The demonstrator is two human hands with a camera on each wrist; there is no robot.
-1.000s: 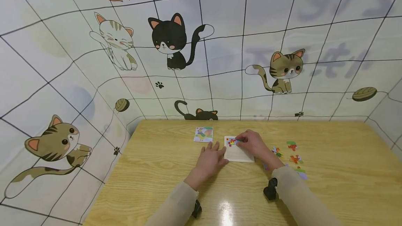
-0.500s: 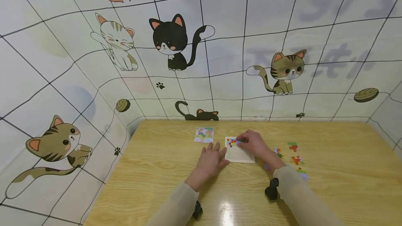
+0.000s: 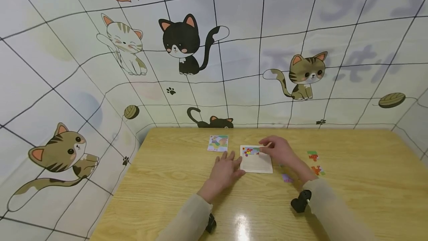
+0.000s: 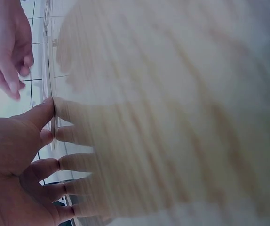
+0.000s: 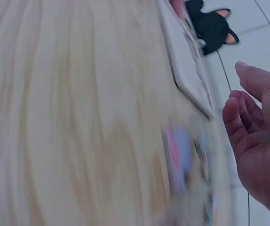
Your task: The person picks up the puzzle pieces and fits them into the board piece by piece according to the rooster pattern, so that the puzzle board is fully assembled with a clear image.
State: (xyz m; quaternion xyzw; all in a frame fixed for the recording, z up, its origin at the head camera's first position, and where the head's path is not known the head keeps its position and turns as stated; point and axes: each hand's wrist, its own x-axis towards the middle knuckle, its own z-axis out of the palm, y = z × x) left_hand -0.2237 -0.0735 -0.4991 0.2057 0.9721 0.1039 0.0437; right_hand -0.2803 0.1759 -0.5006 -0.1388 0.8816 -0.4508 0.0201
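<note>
A white puzzle tray (image 3: 255,166) lies on the table, with colourful jigsaw pieces (image 3: 249,151) along its top row. My left hand (image 3: 223,172) rests at the tray's left side, fingers spread and fingertips down on the table, as the left wrist view also shows. Over the tray's upper right corner hovers my right hand (image 3: 281,153). In the right wrist view this hand (image 5: 262,132) has its thumb and loosely bent fingers apart, with nothing between them. The tray's upper right corner is hidden behind it in the head view.
Loose jigsaw pieces lie right of the tray: a red and green one (image 3: 313,155), an orange one (image 3: 317,170) and a lavender one (image 3: 287,177). The right forearm covers others. A square picture card (image 3: 218,143) lies behind the left hand. A cat-patterned wall covering (image 3: 240,96) borders the table (image 3: 160,181).
My right hand has let go of a jigsaw piece at the tray's top row and moved right, its forearm now covering more loose pieces. The left hand stays in place.
</note>
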